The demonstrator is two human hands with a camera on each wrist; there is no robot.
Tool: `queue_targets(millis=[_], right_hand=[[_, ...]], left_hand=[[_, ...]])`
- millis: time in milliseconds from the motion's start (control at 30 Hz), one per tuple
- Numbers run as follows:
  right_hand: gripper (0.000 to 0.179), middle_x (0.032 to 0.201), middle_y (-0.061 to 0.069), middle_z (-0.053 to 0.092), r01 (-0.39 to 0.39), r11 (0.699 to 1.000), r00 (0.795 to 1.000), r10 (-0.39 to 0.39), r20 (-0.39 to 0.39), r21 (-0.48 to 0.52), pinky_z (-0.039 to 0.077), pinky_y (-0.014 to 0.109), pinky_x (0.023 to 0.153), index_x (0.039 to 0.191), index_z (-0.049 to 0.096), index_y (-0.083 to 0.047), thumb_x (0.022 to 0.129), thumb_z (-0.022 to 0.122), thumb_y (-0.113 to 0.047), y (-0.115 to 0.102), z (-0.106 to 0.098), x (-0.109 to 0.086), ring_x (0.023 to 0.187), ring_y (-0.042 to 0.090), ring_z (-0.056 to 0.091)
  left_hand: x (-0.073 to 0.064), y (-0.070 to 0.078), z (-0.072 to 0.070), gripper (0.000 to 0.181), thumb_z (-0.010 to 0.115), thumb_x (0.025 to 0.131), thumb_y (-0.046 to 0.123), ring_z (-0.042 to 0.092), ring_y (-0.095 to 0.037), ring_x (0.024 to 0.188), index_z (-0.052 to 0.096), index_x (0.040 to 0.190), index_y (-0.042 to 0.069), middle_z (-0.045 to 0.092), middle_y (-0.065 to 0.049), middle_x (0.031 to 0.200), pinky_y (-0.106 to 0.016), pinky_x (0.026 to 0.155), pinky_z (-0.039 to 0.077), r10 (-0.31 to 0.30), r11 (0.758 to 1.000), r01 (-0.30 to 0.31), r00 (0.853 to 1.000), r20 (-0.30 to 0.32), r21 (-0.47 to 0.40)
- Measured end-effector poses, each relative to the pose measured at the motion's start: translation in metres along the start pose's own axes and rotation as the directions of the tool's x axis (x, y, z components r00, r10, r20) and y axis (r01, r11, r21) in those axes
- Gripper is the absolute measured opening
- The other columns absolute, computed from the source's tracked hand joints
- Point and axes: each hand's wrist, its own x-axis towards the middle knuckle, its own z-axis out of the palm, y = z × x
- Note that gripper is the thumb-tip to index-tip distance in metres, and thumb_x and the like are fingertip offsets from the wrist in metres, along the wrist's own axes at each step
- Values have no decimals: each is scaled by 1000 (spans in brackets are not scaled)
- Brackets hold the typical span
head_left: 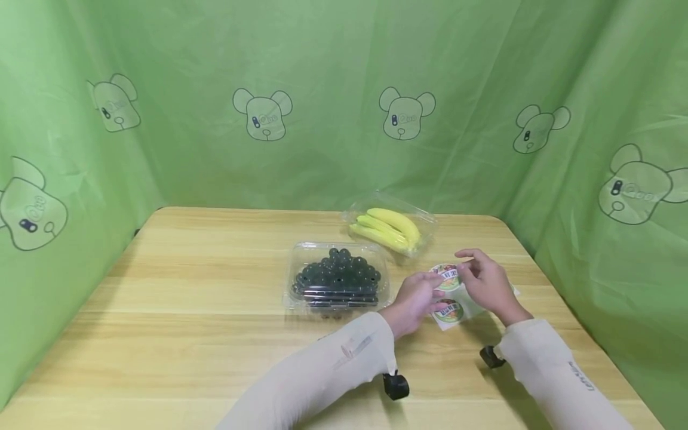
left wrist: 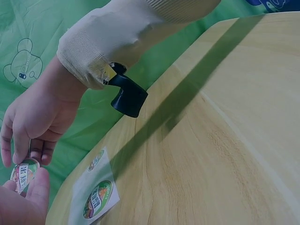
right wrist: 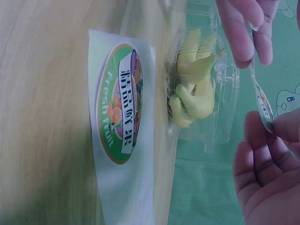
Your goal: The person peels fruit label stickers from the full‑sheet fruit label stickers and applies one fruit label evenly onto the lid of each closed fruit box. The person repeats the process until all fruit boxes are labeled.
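Sleeves lie nearest; left hand and right hand pinch one sticker by opposite edges. Grapes sit left of the fingers, nearer the left hand.

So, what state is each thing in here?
Loose sticker: off the sheet, held between both hands
Left hand: pinching the loose sticker
Right hand: pinching its other edge
Sheet: on the table, bearing stickers
Grape container: filled with dark grapes, lid looks closed
Banana container: holding bananas, closure unclear
Backdrop: hanging, creased
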Motion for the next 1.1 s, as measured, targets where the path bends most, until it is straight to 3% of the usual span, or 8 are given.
queue_targets(millis=[333,500,667,833,1100], right_hand=[[19,85,15,68,-35,998,999,36,-3,50,50,27,60,113,58,2,96,53,-4,1,2,-1,68,16,60],[22,92,22,66,-93,988,996,91,18,122,53,27,60,117,55,5,97,51,-3,2,0,-1,69,15,63],[27,102,28,64,-195,949,980,181,78,247,58,31,70,123,49,8,100,48,-5,1,-2,0,74,14,66],[29,96,16,65,-270,890,963,241,124,367,57,24,74,125,45,9,100,46,-5,0,-2,1,75,13,64],[28,88,1,65,-288,875,958,264,114,389,56,22,72,123,45,11,101,48,-6,0,-3,3,72,11,63]], left_hand=[[0,2,0,13,61,91,7,62,-35,98,62,102,-1,63,-17,100,-40,84,56,-14,1000,14,1000,-1,-5],[1,4,0,15,62,89,5,62,-32,95,62,102,-1,62,-14,97,-42,86,55,-10,1000,10,1000,0,-12],[1,7,0,21,62,88,2,61,-33,96,60,109,-3,61,-12,98,-40,83,56,-7,1000,6,999,-32,-8],[2,7,-1,23,62,88,1,62,-28,89,59,110,-4,61,-13,96,-42,85,55,-5,1000,4,999,-42,-18],[5,14,-4,18,63,87,0,62,-25,88,62,106,-1,61,-9,94,-41,85,55,12,1000,-11,998,-59,15]])
